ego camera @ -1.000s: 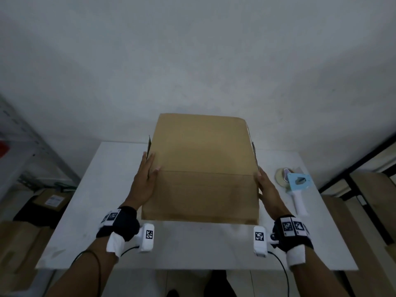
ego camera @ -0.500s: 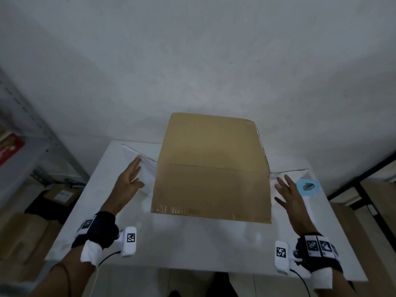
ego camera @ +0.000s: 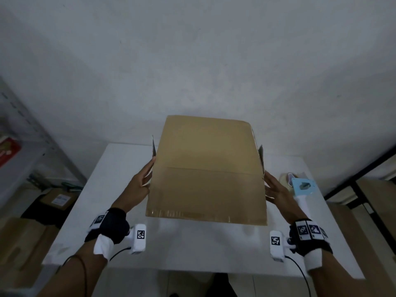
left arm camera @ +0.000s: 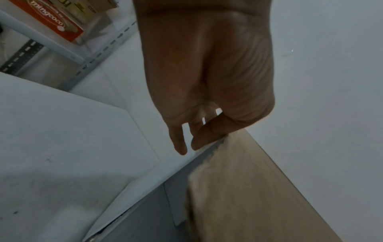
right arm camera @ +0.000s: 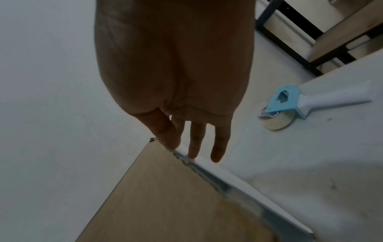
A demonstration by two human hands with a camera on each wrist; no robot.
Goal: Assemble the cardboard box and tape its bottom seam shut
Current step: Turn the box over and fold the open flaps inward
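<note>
We see the box (ego camera: 206,170) standing on the white desk (ego camera: 107,179), mid-desk, its broad brown face toward us and leaning away at the top. Its long axis runs up from the desk; a crease crosses the face from side to side about halfway up. Side flaps show as thin edges at the upper left and upper right. We cannot see inside it.

Our left hand (ego camera: 140,185) lies flat against the box's left edge, fingers (left arm camera: 178,142) straight and spread, holding nothing; the thumb touches the cardboard edge. Our right hand (ego camera: 276,189) mirrors it on the right edge, fingers (right arm camera: 194,144) extended, tips touching the edge, nothing gripped.

The tape gun (ego camera: 301,189), blue head and white handle, lies on the desk just right of the right hand, its roll toward the wall.

On the left a shelf (left arm camera: 47,42) carries an orange carton (left arm camera: 53,21).
</note>
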